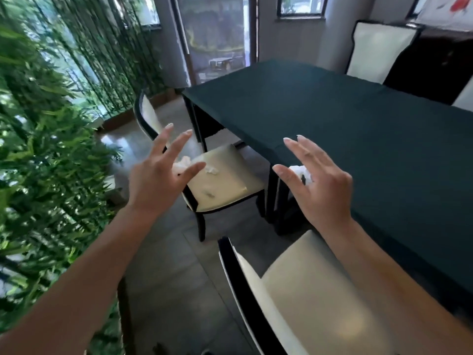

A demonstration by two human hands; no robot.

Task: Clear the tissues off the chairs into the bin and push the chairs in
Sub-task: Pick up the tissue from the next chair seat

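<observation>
Currently no brand, label or readable writing is seen anywhere in the frame.

Counts: three chairs are seen. The far chair (225, 185) sits mid-frame, pulled out from the left end of the table (358, 129), which is covered by a dark green cloth. The near chair (302, 298) is at lower centre, its seat tucked against the table edge. A third chair (378, 52) stands at upper right beyond the table.

Tissues: two crumpled pieces are seen on the far chair's seat, tissue one (183, 165) partly hidden behind the left fingers, tissue two (212, 170) just right of it. A small darker scrap (208, 193) lies lower on the same seat; what it is cannot be told. A white bag-like object (300, 172) is partly hidden behind the right hand; it may be a bin liner, unclear.

Hands: left hand (158, 180) is raised mid-left, fingers spread and straight, nothing held. Right hand (320, 183) is raised mid-right, fingers spread, nothing held. Both appear in front of the far chair, no contact shown.

Green foliage (38, 149) fills the left side.
</observation>
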